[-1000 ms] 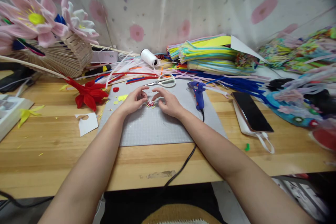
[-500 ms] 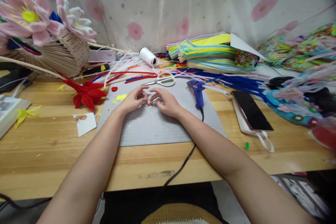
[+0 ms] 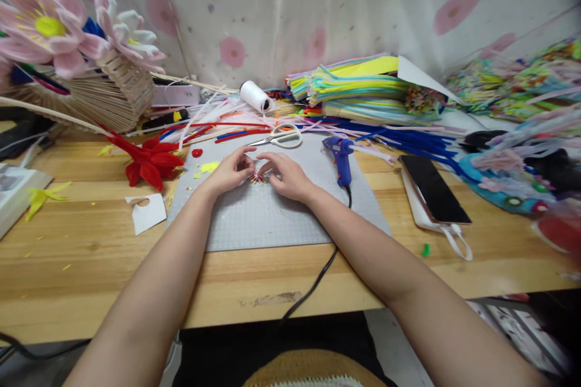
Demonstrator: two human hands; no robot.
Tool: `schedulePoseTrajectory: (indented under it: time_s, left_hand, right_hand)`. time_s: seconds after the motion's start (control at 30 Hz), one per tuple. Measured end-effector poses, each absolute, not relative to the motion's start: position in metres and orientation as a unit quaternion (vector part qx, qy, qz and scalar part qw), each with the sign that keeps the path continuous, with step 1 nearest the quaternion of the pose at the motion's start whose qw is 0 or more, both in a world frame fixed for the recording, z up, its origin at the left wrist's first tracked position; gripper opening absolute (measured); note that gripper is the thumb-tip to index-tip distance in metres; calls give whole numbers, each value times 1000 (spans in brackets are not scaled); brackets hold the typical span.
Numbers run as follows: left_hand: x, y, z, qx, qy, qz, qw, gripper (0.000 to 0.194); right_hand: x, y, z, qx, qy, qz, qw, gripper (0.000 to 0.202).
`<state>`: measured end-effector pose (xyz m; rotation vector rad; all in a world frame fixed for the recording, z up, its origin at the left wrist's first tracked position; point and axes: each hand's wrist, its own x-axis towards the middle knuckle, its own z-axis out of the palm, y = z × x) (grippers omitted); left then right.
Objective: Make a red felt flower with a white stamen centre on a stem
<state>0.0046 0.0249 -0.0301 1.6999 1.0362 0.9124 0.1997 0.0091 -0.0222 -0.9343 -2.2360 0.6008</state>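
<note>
Between my two hands, low over the grey cutting mat (image 3: 272, 224), is a small spray of red and white flower stamens (image 3: 257, 177) with yellow tips. My left hand (image 3: 232, 170) is closed, its thumb and fingertips pinching the spray's left side. From the other side my right hand (image 3: 287, 175) curls in, with index finger and thumb bent around the stamens; the exact contact of its fingertips is partly hidden. White-handled scissors (image 3: 287, 136) lie just beyond the hands. A blue glue gun (image 3: 340, 160) rests on the mat to the right.
A red fuzzy flower (image 3: 152, 163) and a cut white card (image 3: 149, 213) lie left, near yellow scraps (image 3: 209, 167). Behind are a white thread spool (image 3: 255, 97) and bundled pipe cleaners (image 3: 363, 87). A phone (image 3: 433, 189) sits right; the glue gun's cord (image 3: 313, 287) crosses the table edge.
Both hands stay almost in place around the stamens, with only slight finger movement. The whole view has shifted a little.
</note>
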Motion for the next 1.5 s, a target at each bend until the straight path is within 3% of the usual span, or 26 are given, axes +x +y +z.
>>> schedulePoseTrajectory:
  time_s: [0.37,0.57,0.8,1.1,1.5]
  left_hand:
    - [3,24,-28,689,442,382,428,61]
    - [0,13,-21,708,499,411,285,62]
    - [8,-7,-13,780,494,345,170,63]
    - [6,-4,-18,787,498,317,181,64]
    - [6,-9,-13,764,503,373,156,64]
  right_hand:
    - [199,9,-24,-352,-853,230,310,59]
    - [199,9,-23,-352,-853,233,306,60]
    - [199,10,-24,-343,-855,237,308,59]
    - [199,10,-25,-347,-853,240,308,59]
    - [200,10,-24,-347,-847,246,318,59]
